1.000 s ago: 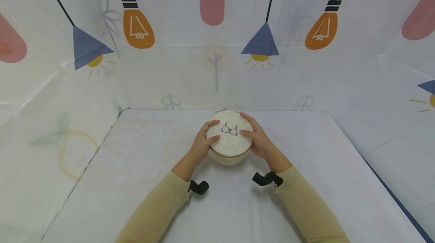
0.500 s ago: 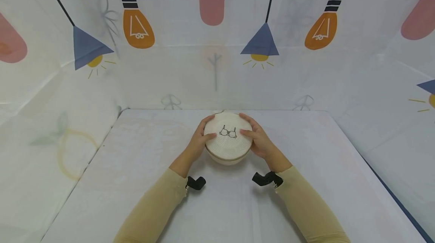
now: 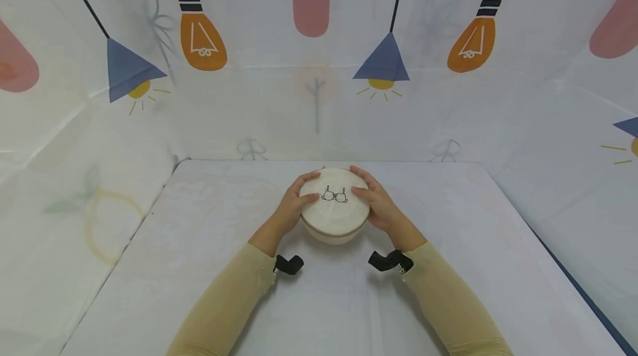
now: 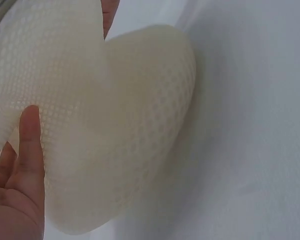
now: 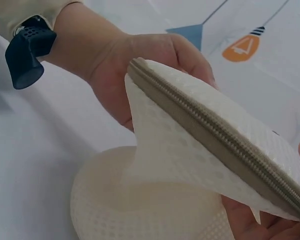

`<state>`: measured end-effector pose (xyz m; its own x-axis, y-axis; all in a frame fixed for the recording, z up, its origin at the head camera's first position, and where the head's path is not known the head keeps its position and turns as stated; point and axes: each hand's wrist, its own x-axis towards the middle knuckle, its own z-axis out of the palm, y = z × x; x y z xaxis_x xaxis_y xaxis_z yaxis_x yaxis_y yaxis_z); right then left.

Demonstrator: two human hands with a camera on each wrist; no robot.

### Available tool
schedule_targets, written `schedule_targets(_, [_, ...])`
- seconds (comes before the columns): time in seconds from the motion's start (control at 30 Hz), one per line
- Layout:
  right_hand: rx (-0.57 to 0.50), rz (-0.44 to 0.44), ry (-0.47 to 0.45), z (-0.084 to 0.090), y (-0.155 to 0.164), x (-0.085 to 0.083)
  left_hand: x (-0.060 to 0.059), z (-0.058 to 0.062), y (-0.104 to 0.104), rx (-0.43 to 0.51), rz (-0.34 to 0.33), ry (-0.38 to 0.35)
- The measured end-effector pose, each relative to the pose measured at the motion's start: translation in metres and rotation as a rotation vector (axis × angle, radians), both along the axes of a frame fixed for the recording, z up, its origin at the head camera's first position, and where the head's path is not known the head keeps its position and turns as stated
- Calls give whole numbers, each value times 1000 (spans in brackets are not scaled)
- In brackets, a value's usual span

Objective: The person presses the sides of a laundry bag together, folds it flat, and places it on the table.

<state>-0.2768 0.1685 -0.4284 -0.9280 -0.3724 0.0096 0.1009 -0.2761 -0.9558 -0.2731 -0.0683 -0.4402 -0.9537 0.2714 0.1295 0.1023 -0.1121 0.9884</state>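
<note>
Head view: a round cream mesh laundry pouch [image 3: 335, 206] with a small black bra drawing on top sits in the middle of the white cloth-covered table [image 3: 174, 245]. The left hand [image 3: 291, 209] grasps its left side, fingers curled over the top edge. The right hand [image 3: 377, 204] grasps its right side the same way. Both arms wear tan sleeves, and a small black camera is strapped at each wrist. Behind the table hangs a white sheet wall [image 3: 319, 107] printed with orange bulbs, blue lamps and pink shapes. Nothing blocks the pouch but the fingers.

Left wrist view: the pouch [image 4: 115, 125] fills most of the picture. Its mesh is soft and bumpy, full of tiny holes, and it bends into a dented, puffy shape. A thumb [image 4: 31, 150] presses on it.

Right wrist view: the top of the pouch [image 5: 190, 165] is lifted like a flap, with a tan zipper [image 5: 215, 130] running along its edge. The bottom looks like a round bowl. The left hand [image 5: 140, 70] holds the far side.
</note>
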Motion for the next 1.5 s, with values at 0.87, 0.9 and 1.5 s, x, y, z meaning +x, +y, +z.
schedule_targets(0.87, [296,61,112,-6,-5,8,0,-1,8,364,149,-73])
schedule_targets(0.9, [271,54,107,-7,-6,7,0,-2,9,369,143,-76])
schedule_targets(1.5, [19,-81,53,-12,-7,2,3,-9,9,-43,39,-49])
